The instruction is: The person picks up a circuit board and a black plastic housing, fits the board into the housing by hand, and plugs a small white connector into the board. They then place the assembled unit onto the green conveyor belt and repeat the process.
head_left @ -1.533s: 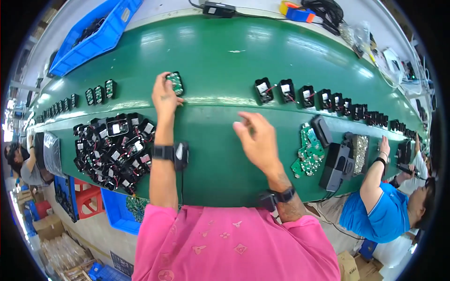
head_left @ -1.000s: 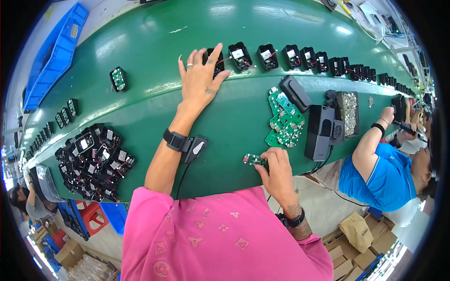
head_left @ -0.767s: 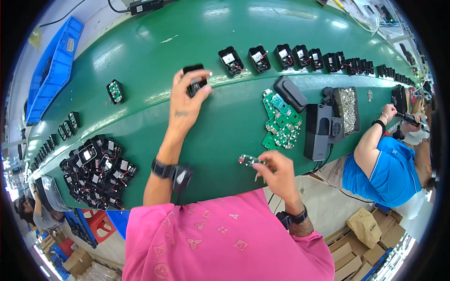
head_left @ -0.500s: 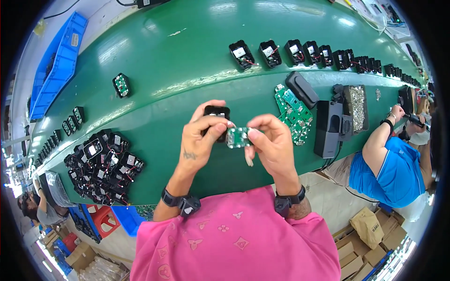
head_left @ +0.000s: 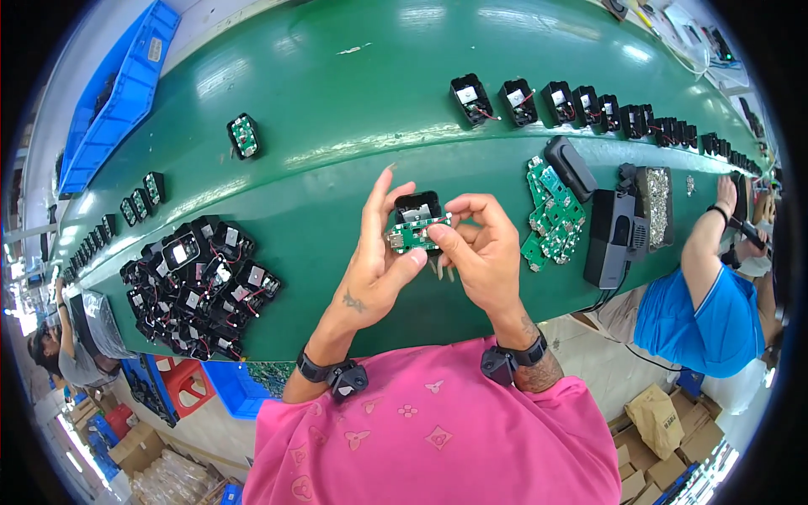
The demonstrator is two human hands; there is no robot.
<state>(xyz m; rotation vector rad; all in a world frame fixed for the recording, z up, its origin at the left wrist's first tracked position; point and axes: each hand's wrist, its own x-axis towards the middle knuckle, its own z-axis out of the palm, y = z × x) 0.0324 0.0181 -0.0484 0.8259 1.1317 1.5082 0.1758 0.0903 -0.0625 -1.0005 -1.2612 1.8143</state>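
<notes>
Between my hands is a small black plastic case (head_left: 407, 202), its open side showing a pale part inside. A green circuit board (head_left: 406, 239) lies across the near end of the case, with a thin red wire by its upper edge. My left hand (head_left: 374, 268) holds the case from the left, its thumb at the board's lower edge and one finger pointing up. My right hand (head_left: 481, 257) pinches the board's right end between thumb and fingers. Its fingertips partly hide the board and the case's right side.
A heap of black cases (head_left: 189, 290) lies at left, and loose green boards (head_left: 554, 215) at right beside a grey device (head_left: 608, 240) and a tray of small metal parts (head_left: 658, 206). Cases (head_left: 473, 99) line the far bench. A co-worker in blue (head_left: 699, 311) sits at right.
The board has turned and moved left, from in front of the case's right side to across its near end. My left thumb has moved down to the board's lower edge.
</notes>
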